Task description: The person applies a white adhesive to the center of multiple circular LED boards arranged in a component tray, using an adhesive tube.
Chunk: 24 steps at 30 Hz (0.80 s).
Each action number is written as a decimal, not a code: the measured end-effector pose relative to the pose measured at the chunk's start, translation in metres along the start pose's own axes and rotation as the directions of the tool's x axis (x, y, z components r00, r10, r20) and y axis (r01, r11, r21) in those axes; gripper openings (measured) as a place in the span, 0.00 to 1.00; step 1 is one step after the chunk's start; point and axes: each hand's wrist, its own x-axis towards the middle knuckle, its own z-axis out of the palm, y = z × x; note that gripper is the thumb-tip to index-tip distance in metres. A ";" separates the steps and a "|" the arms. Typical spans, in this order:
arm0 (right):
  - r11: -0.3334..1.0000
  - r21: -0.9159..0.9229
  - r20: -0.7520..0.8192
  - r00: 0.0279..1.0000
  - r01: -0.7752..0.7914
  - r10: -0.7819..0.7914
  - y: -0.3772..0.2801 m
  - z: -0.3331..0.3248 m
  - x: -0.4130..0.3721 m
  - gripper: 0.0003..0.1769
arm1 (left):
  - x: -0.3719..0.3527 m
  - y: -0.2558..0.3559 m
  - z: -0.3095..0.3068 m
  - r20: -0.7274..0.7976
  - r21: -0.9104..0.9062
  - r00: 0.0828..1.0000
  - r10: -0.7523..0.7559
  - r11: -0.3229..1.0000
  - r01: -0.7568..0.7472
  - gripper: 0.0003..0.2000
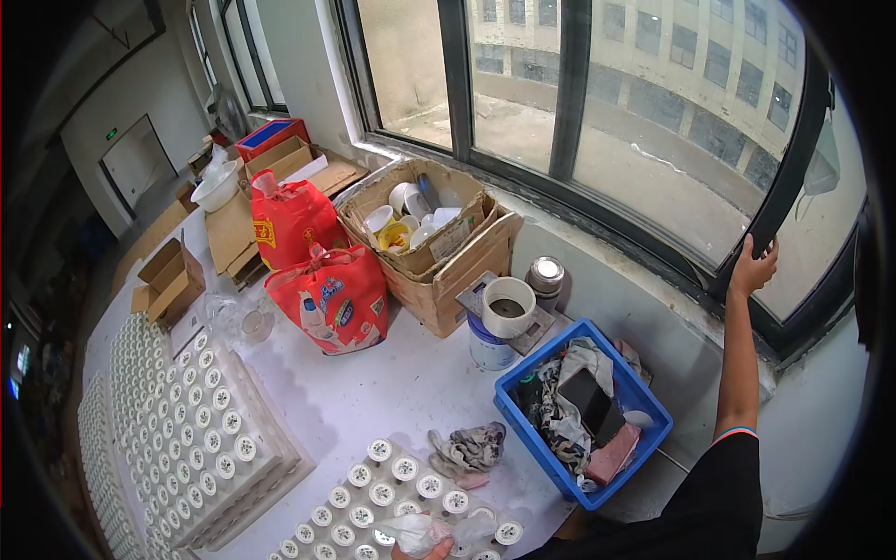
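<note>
My right hand is stretched out at the far right. Its fingers curl round the dark edge of a sliding window's frame. Low in the view, my left hand is mostly cut off by the bottom edge. A crumpled white rag is bunched in it, over a tray of round white LED lamp parts. Just behind that tray lies a grey, stained cloth on the white table.
A blue crate holds rags and a dark phone. Behind stand a tape roll, a metal-lidded jar, a cardboard box of cups and red bags. Stacked lamp trays fill the left.
</note>
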 end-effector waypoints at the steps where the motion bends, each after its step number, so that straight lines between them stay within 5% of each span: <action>1: 0.992 -0.069 0.024 0.994 -0.107 0.109 0.003 0.003 0.001 0.37 | 0.004 -0.004 -0.002 0.024 -0.018 0.999 0.022 1.000 -0.022 0.44; 3: 0.931 -0.205 0.055 0.946 -0.303 0.320 0.014 0.015 0.011 0.41 | 0.009 -0.010 -0.006 0.066 -0.062 0.996 0.066 0.996 -0.062 0.43; 6: 0.935 -0.228 0.023 0.958 -0.273 0.285 0.025 0.026 0.013 0.44 | 0.013 -0.024 -0.004 0.138 -0.141 0.982 0.129 0.984 -0.110 0.41; 9: 0.931 -0.272 0.051 0.963 -0.242 0.265 0.029 0.025 0.014 0.40 | 0.022 -0.044 -0.004 0.149 0.016 0.983 0.105 0.994 -0.109 0.41; 12: 0.935 -0.267 0.063 0.964 -0.232 0.257 0.024 0.025 0.012 0.40 | 0.010 0.001 -0.008 0.280 0.180 0.960 -0.026 0.983 -0.026 0.46; 18: 0.949 -0.229 0.091 0.966 -0.216 0.242 0.013 0.034 0.003 0.41 | -0.017 0.040 0.000 0.241 0.241 0.955 -0.172 0.964 0.112 0.59; 21: 0.966 -0.186 0.119 0.972 -0.180 0.204 0.005 0.039 -0.002 0.40 | -0.009 0.001 0.007 0.130 0.486 0.983 -0.126 0.872 0.048 0.59; 24: 0.978 -0.158 0.138 0.978 -0.135 0.157 -0.010 0.045 -0.011 0.39 | -0.026 0.047 0.003 0.277 0.367 0.944 -0.178 0.928 0.067 0.59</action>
